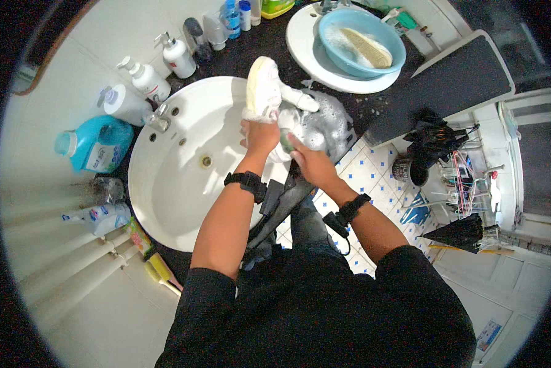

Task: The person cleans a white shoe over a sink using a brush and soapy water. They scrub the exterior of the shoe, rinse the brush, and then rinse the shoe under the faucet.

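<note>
My left hand is closed around a white shoe, held up at the right rim of the white washbasin. Its pale sole faces left, and suds cling to it. Close on the right, my right hand grips a small green thing against the foamy white material below the shoe. Blur and fingers hide what kind of thing it is. White suds spread over the dark counter beside both hands. A second shoe lies sole up in soapy water inside a light blue basin.
The blue basin stands on a second white sink. Along the wall are pump bottles, a blue detergent jug and a faucet. A yellow brush lies lower left. Right are a dark board, a rack and black umbrellas.
</note>
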The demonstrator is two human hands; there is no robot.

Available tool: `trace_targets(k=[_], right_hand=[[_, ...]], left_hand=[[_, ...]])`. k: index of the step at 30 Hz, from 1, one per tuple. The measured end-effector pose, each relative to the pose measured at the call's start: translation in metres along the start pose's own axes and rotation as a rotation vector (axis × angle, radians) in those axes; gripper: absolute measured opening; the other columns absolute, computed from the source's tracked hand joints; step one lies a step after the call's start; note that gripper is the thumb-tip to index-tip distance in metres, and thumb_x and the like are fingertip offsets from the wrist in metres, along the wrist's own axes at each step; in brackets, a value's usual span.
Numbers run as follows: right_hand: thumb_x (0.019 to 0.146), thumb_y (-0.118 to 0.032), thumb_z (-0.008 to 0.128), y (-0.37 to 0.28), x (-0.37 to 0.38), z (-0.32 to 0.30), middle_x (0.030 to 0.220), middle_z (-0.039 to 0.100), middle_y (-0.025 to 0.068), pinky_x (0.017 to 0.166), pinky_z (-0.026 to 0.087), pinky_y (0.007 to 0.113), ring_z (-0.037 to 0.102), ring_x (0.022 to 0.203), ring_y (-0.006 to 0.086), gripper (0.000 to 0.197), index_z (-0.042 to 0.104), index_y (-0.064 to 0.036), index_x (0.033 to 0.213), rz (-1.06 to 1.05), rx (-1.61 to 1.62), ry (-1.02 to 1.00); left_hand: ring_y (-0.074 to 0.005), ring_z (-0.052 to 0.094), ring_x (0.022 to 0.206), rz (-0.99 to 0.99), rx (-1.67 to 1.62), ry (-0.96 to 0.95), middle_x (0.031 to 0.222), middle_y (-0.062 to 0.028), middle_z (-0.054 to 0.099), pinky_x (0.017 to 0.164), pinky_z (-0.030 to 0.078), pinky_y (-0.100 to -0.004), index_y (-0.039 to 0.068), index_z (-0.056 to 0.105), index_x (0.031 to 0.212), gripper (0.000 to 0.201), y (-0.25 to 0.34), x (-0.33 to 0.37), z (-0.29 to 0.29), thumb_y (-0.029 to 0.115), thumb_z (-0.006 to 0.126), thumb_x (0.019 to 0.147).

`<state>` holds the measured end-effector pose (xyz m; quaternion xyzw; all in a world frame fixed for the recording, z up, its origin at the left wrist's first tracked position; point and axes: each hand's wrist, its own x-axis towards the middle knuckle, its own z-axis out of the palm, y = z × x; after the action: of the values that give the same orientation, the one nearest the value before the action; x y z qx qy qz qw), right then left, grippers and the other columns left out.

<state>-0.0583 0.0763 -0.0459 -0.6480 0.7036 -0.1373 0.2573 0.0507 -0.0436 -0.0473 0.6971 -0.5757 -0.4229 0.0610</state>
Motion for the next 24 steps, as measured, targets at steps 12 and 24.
trace_targets(k=[12,24], right_hand=[[0.093,-0.032,0.043,0.012,0.024,-0.003,0.073,0.062,0.0226,0.061,0.048,0.052,0.061,0.069,0.0414,0.044,0.036,-0.0243,0.136,0.160,0.002,0.172],[0.093,-0.027,0.043,-0.012,0.049,-0.016,0.076,0.062,0.0238,0.066,0.047,0.052,0.061,0.071,0.0407,0.043,0.036,-0.0254,0.136,0.097,-0.126,0.007]], left_hand=[[-0.0447,0.031,0.122,0.038,0.055,0.048,0.138,-0.0261,0.025,0.098,0.029,-0.0563,0.003,0.027,0.138,0.075,-0.007,0.018,0.016,0.057,0.038,0.087],[-0.0393,0.046,0.118,0.290,0.789,-0.005,0.132,-0.0234,0.044,0.095,0.027,-0.0651,0.011,0.027,0.140,0.050,-0.069,0.099,0.047,0.015,0.029,0.090]])
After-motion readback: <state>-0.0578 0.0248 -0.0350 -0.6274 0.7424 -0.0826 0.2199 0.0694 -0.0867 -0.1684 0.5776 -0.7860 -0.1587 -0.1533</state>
